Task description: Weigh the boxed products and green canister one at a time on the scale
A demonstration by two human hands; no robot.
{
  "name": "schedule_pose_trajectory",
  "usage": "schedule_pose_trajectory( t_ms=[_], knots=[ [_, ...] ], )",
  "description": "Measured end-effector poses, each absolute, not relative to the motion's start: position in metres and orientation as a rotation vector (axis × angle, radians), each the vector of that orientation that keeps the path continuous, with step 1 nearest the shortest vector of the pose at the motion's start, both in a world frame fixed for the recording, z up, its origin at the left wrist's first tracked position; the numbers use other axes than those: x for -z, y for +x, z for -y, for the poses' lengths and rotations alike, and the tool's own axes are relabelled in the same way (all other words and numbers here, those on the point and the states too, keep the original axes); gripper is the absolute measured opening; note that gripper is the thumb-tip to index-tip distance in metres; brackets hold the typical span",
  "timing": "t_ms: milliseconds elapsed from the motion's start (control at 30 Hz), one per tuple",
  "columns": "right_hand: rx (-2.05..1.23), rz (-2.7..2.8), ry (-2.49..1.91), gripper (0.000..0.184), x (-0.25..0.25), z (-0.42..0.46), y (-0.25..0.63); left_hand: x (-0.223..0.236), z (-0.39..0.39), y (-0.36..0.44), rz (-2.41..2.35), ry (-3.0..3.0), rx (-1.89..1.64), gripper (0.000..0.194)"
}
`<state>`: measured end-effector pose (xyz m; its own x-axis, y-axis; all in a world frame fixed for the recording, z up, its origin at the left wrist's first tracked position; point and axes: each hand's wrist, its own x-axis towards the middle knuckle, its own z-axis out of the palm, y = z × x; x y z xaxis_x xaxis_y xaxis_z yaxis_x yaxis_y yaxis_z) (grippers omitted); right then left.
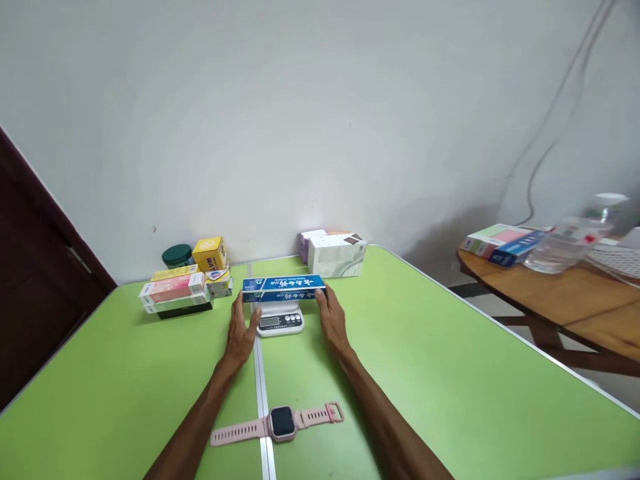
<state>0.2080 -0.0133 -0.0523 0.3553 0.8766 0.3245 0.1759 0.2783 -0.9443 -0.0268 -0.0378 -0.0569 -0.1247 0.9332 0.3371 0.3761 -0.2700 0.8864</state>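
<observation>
The left hand (241,333) is grasping the nine o'clock end of a long blue cardboard box (284,287), and the right hand (333,321) is grasping its three o'clock end. The box is covering the back of a small white plastic scale (280,323); I cannot tell if they are touching. At six o'clock from the scale, a square watch with pink straps (283,423) is lying on the light green desk (425,373).

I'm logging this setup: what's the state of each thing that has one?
Blue toothpaste carton: held between left hand and right hand
Digital scale: display unreadable
Smartwatch: screen dark, strap unbuckled
Green jar: lid on
Yellow carton: looks closed
White carton: looks closed
Pink carton: lying flat
Clear bottle: too blurred to tell
</observation>
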Motion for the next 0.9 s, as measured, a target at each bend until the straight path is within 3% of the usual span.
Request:
schedule_pose_trajectory(
  t_ms=[233,500,900],
  knots=[
    [-0.426,0.958,-1.466,0.087,0.045,0.018,0.303,0.036,0.054,0.078,-1.326,1.768,-1.143,0.101],
    [-0.456,1.050,-1.717,0.111,0.079,0.000,0.370,0.064,0.033,0.153,-1.379,1.702,-0.881,0.113],
    [-0.256,1.130,-1.813,0.104,0.092,-0.068,0.381,0.048,-0.033,0.167,-1.488,1.856,-0.619,0.116]
  ],
)
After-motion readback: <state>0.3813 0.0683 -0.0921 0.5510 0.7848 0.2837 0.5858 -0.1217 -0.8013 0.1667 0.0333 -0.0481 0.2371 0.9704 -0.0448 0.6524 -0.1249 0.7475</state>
